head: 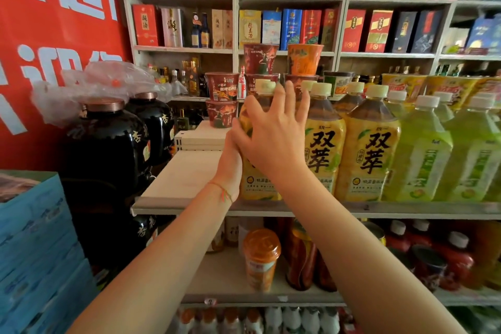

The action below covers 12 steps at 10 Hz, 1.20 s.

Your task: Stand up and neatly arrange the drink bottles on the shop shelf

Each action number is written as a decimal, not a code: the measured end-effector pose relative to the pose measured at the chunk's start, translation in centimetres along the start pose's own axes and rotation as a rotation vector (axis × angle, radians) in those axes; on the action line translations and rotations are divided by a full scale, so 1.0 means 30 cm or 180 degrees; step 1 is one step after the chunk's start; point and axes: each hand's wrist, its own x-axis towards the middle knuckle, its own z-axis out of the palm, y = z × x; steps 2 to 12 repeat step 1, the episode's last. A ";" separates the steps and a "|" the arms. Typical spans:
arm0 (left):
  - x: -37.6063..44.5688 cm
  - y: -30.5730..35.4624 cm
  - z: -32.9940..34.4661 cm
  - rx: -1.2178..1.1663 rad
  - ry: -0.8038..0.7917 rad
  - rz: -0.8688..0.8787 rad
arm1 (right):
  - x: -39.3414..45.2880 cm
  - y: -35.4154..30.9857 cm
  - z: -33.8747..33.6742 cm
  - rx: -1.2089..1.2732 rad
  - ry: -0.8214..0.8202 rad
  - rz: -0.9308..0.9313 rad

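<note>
A large yellow tea bottle [257,187] stands upright at the left end of a row on the pale shelf [187,171]. My left hand [230,160] presses against its left side, mostly hidden behind my right hand. My right hand [271,133] lies over the bottle's front and shoulder, fingers spread toward the cream cap [265,87]. To its right stand two more yellow tea bottles [325,144] [371,144], then green tea bottles [420,152], all upright and close together.
Stacked instant noodle cups [222,100] sit behind the row. Black ceramic jars [108,141] stand to the left, blue cartons [40,252] at lower left. The shelf below holds an orange cup drink [261,255] and red bottles [455,255]. Boxed liquor fills the back shelves.
</note>
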 end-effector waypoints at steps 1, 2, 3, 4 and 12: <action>-0.019 0.053 -0.022 0.0299 0.0112 -0.0030 | -0.032 0.062 -0.047 0.0368 0.0145 -0.0048; -0.019 0.053 -0.022 0.0299 0.0112 -0.0030 | -0.032 0.062 -0.047 0.0368 0.0145 -0.0048; -0.019 0.053 -0.022 0.0299 0.0112 -0.0030 | -0.032 0.062 -0.047 0.0368 0.0145 -0.0048; -0.019 0.053 -0.022 0.0299 0.0112 -0.0030 | -0.032 0.062 -0.047 0.0368 0.0145 -0.0048; -0.019 0.053 -0.022 0.0299 0.0112 -0.0030 | -0.032 0.062 -0.047 0.0368 0.0145 -0.0048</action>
